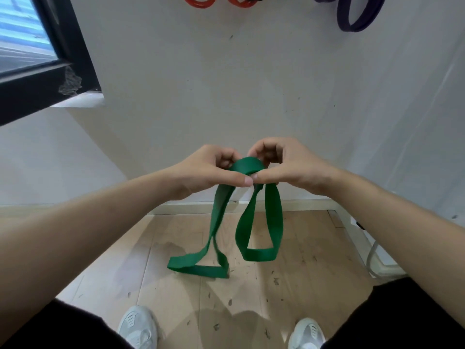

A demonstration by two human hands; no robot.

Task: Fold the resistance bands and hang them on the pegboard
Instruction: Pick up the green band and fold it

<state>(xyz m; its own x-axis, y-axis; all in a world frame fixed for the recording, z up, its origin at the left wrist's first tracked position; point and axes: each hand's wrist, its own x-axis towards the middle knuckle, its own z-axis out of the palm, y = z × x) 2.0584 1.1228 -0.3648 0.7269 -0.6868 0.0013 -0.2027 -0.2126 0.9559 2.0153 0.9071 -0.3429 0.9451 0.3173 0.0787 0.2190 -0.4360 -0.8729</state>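
Between both hands (211, 170) (281, 165), apparently pinched, green band (247, 166) dangles.

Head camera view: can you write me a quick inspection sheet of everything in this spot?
Surface: wooden floor, scuffed with dark marks.
Job's things: green band held up by its folded top, two loops dangling toward the floor; red bands and purple bands hang on the wall at the top edge.
Clutter: nothing seen.
Grippers (hands): left hand and right hand both pinch the green band's top.
Cables: grey cable low on the right.
Surroundings: dark-framed window on the left; white shoes below.
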